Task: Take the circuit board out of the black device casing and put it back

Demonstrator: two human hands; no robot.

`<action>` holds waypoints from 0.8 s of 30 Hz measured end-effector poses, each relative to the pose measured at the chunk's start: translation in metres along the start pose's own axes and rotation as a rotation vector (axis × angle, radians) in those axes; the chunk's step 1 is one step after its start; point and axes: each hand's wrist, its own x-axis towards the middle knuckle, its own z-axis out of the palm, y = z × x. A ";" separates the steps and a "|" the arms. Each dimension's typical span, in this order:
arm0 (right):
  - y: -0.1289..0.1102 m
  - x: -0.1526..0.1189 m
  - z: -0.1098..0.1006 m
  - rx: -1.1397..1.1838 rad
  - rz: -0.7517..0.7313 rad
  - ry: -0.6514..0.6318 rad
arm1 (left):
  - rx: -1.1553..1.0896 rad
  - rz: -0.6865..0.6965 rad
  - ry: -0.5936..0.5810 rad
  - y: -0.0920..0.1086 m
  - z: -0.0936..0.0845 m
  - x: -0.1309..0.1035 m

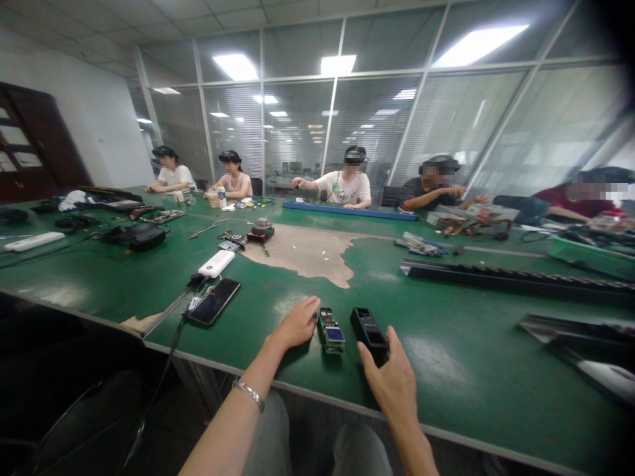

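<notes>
A small green circuit board with a little blue-grey display lies on the green table in front of me. Just left of it rests my left hand, its fingers stretched forward and holding nothing that shows. To the board's right is a black plastic casing with rectangular openings. My right hand has its thumb along the left side and its fingers at the right side of the casing's near end. The palm hides part of that end.
A black smartphone and a white power bank with cables lie to the left. Long black metal strips and a green basket are at right. Brown bare patch mid-table. Several people sit along the far side.
</notes>
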 end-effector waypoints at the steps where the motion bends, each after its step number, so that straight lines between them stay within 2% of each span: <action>1: -0.001 0.000 0.000 0.004 -0.004 0.005 | -0.003 0.000 0.003 -0.001 0.001 0.000; 7: -0.007 -0.001 -0.002 -0.017 -0.069 -0.029 | -0.009 -0.003 0.007 -0.002 0.002 0.001; 13: -0.017 0.001 -0.009 0.012 0.019 -0.030 | -0.009 0.000 0.008 -0.001 0.002 0.001; 18: -0.045 0.002 -0.020 0.198 0.102 -0.017 | -0.027 0.012 0.023 -0.002 0.003 -0.001; 24: -0.076 0.001 -0.011 0.223 -0.027 -0.043 | -0.063 0.007 0.033 -0.002 0.003 -0.001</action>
